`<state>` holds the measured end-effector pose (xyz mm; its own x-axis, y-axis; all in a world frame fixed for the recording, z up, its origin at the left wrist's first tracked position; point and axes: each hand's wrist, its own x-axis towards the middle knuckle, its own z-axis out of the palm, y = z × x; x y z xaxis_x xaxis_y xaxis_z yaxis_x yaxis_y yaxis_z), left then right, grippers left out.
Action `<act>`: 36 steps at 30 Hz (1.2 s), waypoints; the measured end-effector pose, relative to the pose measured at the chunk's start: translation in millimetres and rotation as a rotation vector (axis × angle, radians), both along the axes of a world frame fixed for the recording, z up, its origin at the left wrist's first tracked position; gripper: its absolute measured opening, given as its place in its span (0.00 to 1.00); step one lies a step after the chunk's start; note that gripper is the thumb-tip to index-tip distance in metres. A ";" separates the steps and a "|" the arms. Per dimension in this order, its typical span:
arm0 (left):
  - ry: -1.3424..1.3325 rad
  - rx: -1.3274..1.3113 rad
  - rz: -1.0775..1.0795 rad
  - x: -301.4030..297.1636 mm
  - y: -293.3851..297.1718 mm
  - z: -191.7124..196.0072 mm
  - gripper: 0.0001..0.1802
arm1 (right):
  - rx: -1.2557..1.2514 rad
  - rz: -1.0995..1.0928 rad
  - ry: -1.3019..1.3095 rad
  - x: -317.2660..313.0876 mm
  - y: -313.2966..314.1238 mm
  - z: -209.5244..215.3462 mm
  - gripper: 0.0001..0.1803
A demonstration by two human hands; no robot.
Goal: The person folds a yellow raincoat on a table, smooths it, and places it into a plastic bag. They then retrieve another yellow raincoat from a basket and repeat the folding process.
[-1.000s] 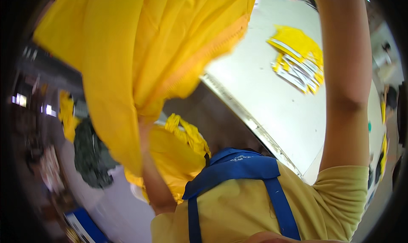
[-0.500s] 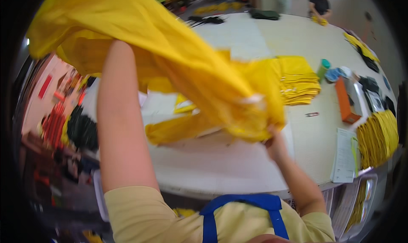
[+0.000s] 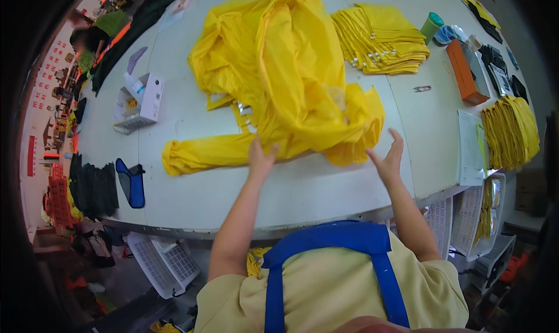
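Observation:
A large yellow garment (image 3: 303,59) lies bunched on the white table in front of me, with one sleeve (image 3: 204,152) stretched out to the left. At the sleeve's near edge is my left hand (image 3: 262,157), its thumb and fingers apart, touching or just beside the fabric. My right hand (image 3: 389,158) hovers by the garment's gathered right end, thumb and fingers spread, holding nothing. Beyond that end sits a stack of folded yellow garments (image 3: 381,42) with small white tags. Small thread snips (image 3: 422,89) lie to the right of the stack.
On the left stand a white box (image 3: 142,103) with a bottle in it and a blue pouch (image 3: 131,183). To the right are a green cylinder (image 3: 431,26), an orange box (image 3: 464,71), papers (image 3: 470,146) and a yellow pile (image 3: 510,132). White baskets (image 3: 169,260) sit below the table edge.
The garment, held up in the air by both hands before, has come down onto the table. My left arm has lowered and drawn back; my right hand has let go of the fabric.

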<state>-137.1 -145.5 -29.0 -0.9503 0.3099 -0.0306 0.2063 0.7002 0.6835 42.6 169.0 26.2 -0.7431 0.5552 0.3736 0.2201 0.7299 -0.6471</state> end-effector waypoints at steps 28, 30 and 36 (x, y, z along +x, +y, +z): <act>-0.967 0.862 0.154 163.6 -50.3 33.0 0.26 | -0.847 0.761 -0.896 97.7 -107.5 24.7 0.24; -0.844 0.869 0.209 159.8 -20.5 60.3 0.27 | -0.706 0.941 -0.871 91.4 -115.5 35.8 0.20; -0.805 0.989 0.166 77.0 10.1 68.1 0.23 | -0.566 1.075 -0.905 83.3 -119.6 41.2 0.19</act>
<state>-60.1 -135.4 39.1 -0.8005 0.4097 -0.4374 -0.5455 -0.1957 0.8149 125.9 49.4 67.4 -0.7319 -0.4755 -0.4882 0.2261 0.5064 -0.8322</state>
